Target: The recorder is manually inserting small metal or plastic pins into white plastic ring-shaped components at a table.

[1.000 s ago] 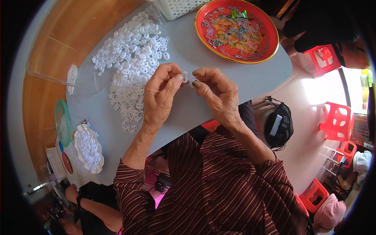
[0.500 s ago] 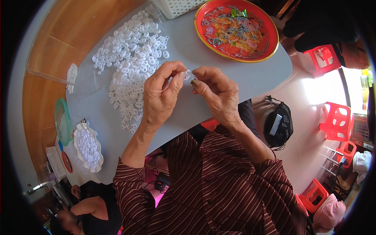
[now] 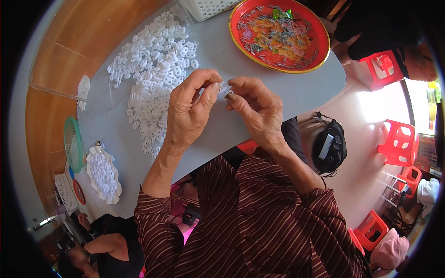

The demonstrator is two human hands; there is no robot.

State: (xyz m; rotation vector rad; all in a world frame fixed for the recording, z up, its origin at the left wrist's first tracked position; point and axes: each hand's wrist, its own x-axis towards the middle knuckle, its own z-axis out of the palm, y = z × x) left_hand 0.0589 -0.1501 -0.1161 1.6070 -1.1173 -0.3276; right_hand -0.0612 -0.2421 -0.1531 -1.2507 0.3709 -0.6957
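My left hand (image 3: 191, 107) is closed, its thumb and index finger pinching a small white plastic ring piece (image 3: 223, 87) above the grey table. My right hand (image 3: 257, 110) faces it a short way off, thumb bent in toward curled fingers. Whatever those right fingertips hold, if anything, is too small to make out. Left of my hands a loose heap of similar white ring pieces (image 3: 155, 76) spreads over the table. Beyond my right hand stands a red flowered tray (image 3: 233, 32) with a yellow rim, scattered with small grey metal pins (image 3: 296, 34) and one green wrapped packet (image 3: 282, 14).
A white scalloped dish (image 3: 118, 192) of white pieces and a green mesh basket (image 3: 74, 143) stand at the left. A white perforated basket (image 3: 204, 11) is at the far edge. Another person (image 3: 111, 250) sits at lower left. A black bag (image 3: 330, 146) and red stools (image 3: 398, 143) are at right.
My left hand has shifted very slightly away and left. The right hand stays almost in place, and the white piece remains between the hands.
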